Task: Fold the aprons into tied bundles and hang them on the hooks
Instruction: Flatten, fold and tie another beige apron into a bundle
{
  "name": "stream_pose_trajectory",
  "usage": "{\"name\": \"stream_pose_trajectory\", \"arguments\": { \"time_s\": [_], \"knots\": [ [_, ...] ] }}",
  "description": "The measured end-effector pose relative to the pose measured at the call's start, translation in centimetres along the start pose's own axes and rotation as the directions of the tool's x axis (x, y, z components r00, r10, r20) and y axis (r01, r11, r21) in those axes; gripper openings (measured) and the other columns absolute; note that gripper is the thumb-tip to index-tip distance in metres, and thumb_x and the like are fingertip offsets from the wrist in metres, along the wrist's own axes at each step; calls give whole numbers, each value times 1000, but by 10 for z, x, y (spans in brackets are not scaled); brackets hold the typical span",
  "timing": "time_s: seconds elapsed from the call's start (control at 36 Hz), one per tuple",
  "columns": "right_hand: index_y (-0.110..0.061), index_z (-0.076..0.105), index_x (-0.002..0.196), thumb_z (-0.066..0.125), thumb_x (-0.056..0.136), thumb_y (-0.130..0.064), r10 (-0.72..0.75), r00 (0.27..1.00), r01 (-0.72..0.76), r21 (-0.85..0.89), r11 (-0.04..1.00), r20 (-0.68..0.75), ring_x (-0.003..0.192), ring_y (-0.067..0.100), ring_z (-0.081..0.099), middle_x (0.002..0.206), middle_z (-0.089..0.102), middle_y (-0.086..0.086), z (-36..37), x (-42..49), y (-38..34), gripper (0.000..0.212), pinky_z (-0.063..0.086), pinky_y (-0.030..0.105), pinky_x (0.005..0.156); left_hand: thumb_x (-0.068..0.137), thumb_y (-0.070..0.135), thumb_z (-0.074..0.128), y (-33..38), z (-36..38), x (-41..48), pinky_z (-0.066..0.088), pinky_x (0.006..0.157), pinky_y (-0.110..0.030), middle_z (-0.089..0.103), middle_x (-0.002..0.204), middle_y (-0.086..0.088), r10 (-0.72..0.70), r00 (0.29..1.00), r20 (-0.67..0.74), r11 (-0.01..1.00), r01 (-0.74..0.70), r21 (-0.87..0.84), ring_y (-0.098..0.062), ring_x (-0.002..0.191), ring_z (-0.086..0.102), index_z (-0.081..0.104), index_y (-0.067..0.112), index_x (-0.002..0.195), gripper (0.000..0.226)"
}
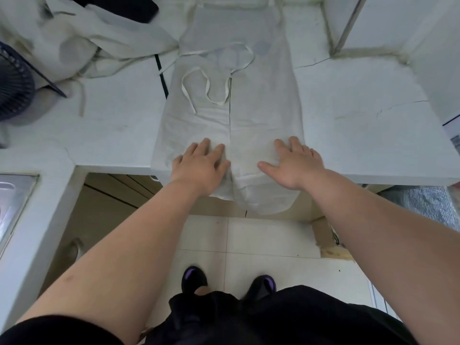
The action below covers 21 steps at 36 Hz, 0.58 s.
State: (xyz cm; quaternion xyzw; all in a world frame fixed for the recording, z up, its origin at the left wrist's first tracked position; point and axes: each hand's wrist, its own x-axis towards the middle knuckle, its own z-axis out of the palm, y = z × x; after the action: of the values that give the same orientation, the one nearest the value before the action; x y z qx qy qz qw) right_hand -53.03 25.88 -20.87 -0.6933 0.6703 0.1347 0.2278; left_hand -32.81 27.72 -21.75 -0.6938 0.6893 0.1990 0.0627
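Observation:
A white apron (261,95) lies lengthwise on the white counter (361,125), both long sides folded in to meet along a centre seam. Its cream ties (206,88) lie looped on top of the cloth. The near end hangs over the counter's front edge. My left hand (201,165) presses flat on the left flap near that edge, fingers straight. On the right flap my right hand (293,163) lies flat, fingers spread. No hooks are in view.
Several more crumpled white aprons (82,46) are heaped at the back left, with a black object (129,6) on top. A dark fan (12,83) stands at the left edge. A sink rim (15,195) shows at lower left. My shoes (194,280) stand on the tiled floor.

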Motion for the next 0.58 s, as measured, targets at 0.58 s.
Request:
{"name": "stream_pose_trajectory", "arguments": {
  "time_s": [0.58],
  "knots": [
    [-37, 27, 145, 51, 88, -57, 206, 975, -186, 203, 961, -83, 140, 33, 18, 157, 3, 8, -74, 100, -36, 65, 19, 46, 110, 95, 30, 45, -41, -84, 106, 31, 103, -42, 32, 147, -5, -140, 987, -83, 981, 126, -150, -31, 133, 28, 46, 23, 136, 42]
  ]
}}
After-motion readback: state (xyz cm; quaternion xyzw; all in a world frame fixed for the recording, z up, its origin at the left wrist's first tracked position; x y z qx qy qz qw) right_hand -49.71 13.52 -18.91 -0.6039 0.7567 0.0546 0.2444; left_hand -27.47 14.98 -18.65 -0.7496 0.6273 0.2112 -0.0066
